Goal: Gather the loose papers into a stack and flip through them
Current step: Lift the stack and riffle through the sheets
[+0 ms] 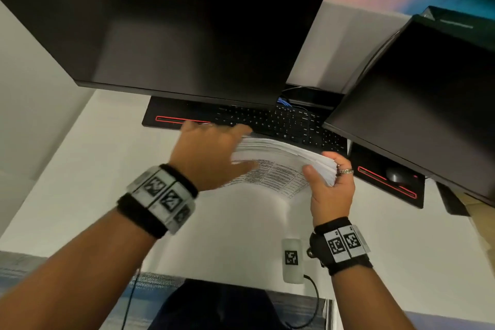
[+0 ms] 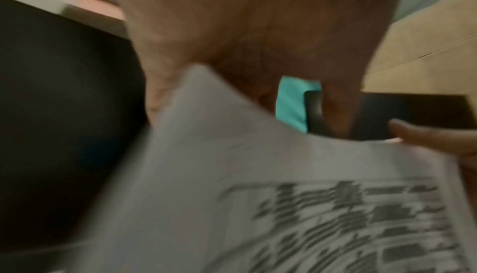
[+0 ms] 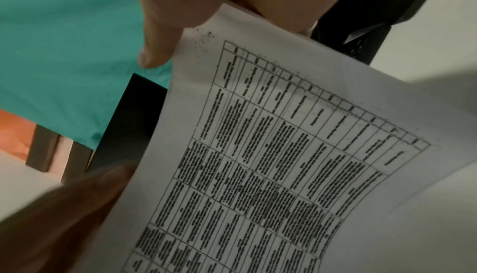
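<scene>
There are 2 hands [image 1: 209,154] [image 1: 330,191], 1 paper stack [image 1: 284,158], 2 monitors [image 1: 187,27] [image 1: 428,104], 1 keyboard [image 1: 281,123], 1 mouse [image 1: 396,175].

You are at an office workstation. A white bench [image 1: 80,169] stretches out in front of you. A large dark monitor [image 1: 174,29] stands over it at 11 o'clock, and a second monitor [image 1: 428,104] angles in at 2 o'clock. A black keyboard [image 1: 281,123] lies at 12 o'clock beneath the screens' lower edges. At 2 o'clock a mouse [image 1: 396,175] sits on a black pad [image 1: 367,158] with red trim. The stack of papers [image 1: 284,153] just in front of the keyboard carries dense printed tables, ordinary desk paperwork.
</scene>
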Demonstrator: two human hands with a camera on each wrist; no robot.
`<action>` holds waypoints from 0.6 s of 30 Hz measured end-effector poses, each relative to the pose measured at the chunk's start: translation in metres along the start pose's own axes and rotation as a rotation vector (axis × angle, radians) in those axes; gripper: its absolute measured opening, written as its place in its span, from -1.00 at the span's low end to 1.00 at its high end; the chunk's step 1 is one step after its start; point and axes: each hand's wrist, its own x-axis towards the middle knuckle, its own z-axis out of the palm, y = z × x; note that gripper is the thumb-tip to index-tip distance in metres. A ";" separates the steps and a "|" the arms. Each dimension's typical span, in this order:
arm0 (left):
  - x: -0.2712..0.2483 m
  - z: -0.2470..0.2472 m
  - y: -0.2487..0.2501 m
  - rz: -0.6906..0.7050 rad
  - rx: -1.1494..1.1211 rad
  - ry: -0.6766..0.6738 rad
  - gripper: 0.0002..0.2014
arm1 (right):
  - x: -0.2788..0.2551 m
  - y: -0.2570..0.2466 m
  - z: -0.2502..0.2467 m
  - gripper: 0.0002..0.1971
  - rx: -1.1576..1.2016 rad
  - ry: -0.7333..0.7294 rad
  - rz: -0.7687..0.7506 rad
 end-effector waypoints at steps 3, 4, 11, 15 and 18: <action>0.023 0.011 0.031 0.095 0.058 -0.125 -0.62 | 0.000 -0.002 0.001 -0.58 -0.048 -0.002 0.001; 0.028 0.013 0.034 0.101 0.048 -0.135 -0.69 | -0.002 0.000 0.001 -0.51 -0.058 0.011 0.025; 0.013 -0.012 -0.011 -0.159 -0.598 0.126 -0.77 | -0.004 0.022 0.008 0.13 -0.022 0.149 0.413; 0.006 -0.004 -0.018 -0.320 -1.124 0.159 -0.83 | 0.011 -0.020 0.021 -0.46 0.106 -0.018 0.215; 0.001 0.012 -0.001 -0.393 -1.073 0.360 -0.80 | 0.012 -0.042 0.022 -0.66 0.034 -0.039 0.052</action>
